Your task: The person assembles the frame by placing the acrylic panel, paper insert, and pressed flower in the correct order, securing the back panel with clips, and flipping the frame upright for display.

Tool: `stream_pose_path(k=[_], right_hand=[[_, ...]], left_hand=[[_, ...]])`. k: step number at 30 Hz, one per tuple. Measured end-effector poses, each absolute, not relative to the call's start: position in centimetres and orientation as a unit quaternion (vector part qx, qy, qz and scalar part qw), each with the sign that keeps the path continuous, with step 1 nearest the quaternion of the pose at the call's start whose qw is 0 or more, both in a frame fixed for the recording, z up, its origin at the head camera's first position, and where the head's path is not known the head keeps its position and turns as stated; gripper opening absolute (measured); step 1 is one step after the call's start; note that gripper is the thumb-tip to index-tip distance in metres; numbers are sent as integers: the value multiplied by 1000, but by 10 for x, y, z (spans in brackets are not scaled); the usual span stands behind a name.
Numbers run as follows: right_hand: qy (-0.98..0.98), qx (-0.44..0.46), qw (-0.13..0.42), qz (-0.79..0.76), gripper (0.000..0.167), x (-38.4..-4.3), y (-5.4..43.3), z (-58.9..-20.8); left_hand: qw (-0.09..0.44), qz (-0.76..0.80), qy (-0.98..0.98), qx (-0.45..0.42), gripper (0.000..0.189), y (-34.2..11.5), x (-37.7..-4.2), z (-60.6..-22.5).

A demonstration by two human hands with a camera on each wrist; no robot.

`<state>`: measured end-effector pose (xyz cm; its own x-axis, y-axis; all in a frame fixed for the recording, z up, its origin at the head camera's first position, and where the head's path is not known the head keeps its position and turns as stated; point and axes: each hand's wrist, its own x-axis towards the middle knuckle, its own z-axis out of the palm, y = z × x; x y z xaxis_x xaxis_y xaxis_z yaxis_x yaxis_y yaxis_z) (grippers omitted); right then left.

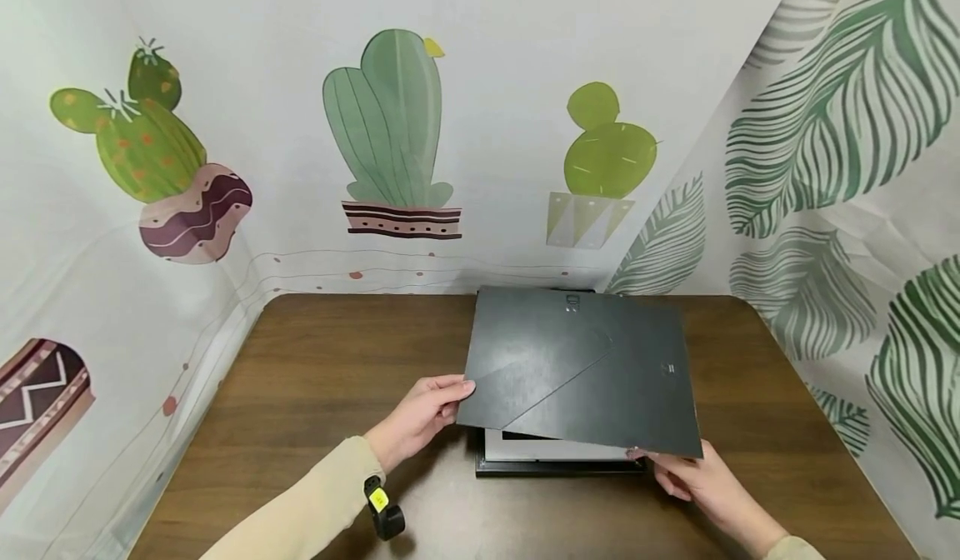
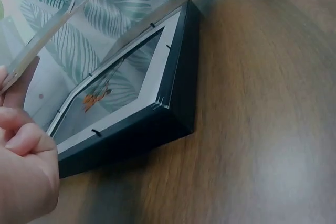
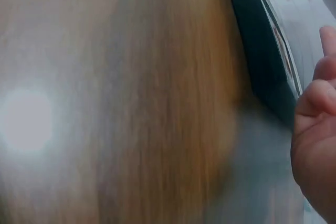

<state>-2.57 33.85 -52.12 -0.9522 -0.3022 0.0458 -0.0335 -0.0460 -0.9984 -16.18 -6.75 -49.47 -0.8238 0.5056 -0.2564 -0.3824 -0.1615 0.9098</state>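
Observation:
My left hand [image 1: 423, 418] pinches the near left edge of a dark grey backing board [image 1: 577, 368], thumb on top and fingers beneath. The board is raised and tilted above a black picture frame [image 1: 555, 469], hiding most of it. In the left wrist view, the picture frame [image 2: 181, 77] shows small black tabs round its inner edge, a white mat [image 2: 152, 80] and an orange flower shape [image 2: 97, 99] behind its shiny pane. My right hand [image 1: 693, 472], fingers loosely bent, is under the board's near right corner. Contact between them is unclear.
The frame lies on a brown wooden table [image 1: 337, 343], toward its back edge. A white cloth [image 1: 495, 127] printed with cacti and leaves hangs behind and at the sides. A black wrist strap with a yellow tag [image 1: 379, 499] is on my left wrist.

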Motion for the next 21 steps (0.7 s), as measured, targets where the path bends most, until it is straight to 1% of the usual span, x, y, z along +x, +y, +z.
stream_pose_path(k=[3,7,12,16,21], right_hand=[[680,-149,91,-712,32,-28,326,-519],[663,-137,66,-733,33,-31,310,-517],[639,-45,33,-767,34,-35,291,-515],[609,32,-8,-793,35,-38,281,-512],[585,70,-57,-806,35,-43,276,-505]], left_hand=[[280,773,568,28,27,-62,-160,-495],[267,780,566,0,22,-57,-158,-496],[277,782,559,-10,19,-53,-155,-499],[297,783,547,2,19,-49,-149,-501],[317,772,549,38,20,-49,-145,-503]])
